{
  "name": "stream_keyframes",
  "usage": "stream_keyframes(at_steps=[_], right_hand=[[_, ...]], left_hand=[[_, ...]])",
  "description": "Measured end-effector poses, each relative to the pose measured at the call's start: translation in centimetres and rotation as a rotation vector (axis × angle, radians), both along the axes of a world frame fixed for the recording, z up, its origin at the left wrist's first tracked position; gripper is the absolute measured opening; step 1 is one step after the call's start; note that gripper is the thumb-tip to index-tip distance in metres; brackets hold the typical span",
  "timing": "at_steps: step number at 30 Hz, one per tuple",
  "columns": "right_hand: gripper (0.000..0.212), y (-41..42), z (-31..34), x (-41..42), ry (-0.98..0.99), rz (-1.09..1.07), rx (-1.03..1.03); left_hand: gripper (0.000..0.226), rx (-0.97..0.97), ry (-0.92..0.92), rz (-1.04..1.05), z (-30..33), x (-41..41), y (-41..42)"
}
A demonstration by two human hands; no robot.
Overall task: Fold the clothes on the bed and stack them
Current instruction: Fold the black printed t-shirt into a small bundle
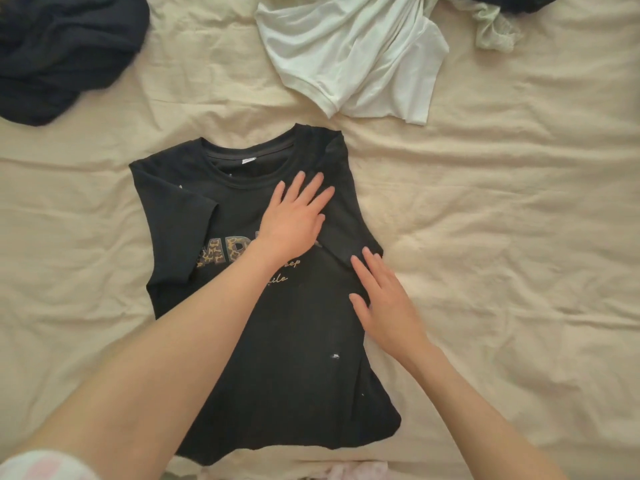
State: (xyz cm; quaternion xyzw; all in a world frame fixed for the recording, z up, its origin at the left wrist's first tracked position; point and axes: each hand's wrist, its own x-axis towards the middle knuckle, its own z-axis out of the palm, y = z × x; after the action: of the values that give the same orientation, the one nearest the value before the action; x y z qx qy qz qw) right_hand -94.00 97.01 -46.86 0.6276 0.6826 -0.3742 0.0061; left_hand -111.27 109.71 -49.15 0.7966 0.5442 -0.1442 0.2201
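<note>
A black T-shirt (pixel 277 358) with a leopard-pattern print lies face up in the middle of the cream bed sheet (pixel 519 271), collar pointing away from me. Both sleeves are folded in over the body. My left hand (pixel 294 216) lies flat with straight fingers on the chest, beside the folded-in right sleeve. My right hand (pixel 384 303) rests flat on the shirt's right edge just below that sleeve. Neither hand grips any cloth.
A crumpled white T-shirt (pixel 356 57) lies at the top centre, with a pale lace garment (pixel 495 32) next to it. A dark navy garment (pixel 59 53) is bunched at the top left. A pink cloth (pixel 356 471) shows at the bottom edge.
</note>
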Motion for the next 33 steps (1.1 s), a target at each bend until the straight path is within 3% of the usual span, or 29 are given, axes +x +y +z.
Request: stream_keyframes(at_steps=[4, 7, 12, 17, 21, 26, 33], right_hand=[[0.047, -6.0, 1.4, 0.1, 0.081, -0.317, -0.022], [0.039, -10.8, 2.6, -0.3, 0.093, -0.488, -0.169], [0.031, -14.3, 3.1, -0.4, 0.076, -0.541, -0.311], [0.015, -15.3, 4.0, -1.4, 0.179, -0.834, -0.306], [0.014, -16.2, 4.2, -0.9, 0.207, -1.0, -0.293], [0.017, -17.9, 4.5, 1.2, 0.348, -1.271, -0.439], [0.008, -17.5, 5.9, 2.0, 0.683, -1.533, -0.499]], left_hand=[[0.056, -0.042, 0.038, 0.135, 1.1, -1.2, -7.9], [0.056, -0.107, 0.063, 0.159, 2.5, -3.6, -17.5], [0.039, -0.009, -0.24, 0.55, 6.0, -8.5, -27.5], [0.041, 0.078, -0.148, 1.028, 6.6, -12.7, -28.5], [0.046, -0.192, -0.405, 1.395, 5.7, -14.6, -27.9], [0.009, -0.411, -0.621, 1.546, 5.2, -15.6, -30.7], [0.018, -0.431, -0.909, 1.726, 7.4, -15.2, -34.4]])
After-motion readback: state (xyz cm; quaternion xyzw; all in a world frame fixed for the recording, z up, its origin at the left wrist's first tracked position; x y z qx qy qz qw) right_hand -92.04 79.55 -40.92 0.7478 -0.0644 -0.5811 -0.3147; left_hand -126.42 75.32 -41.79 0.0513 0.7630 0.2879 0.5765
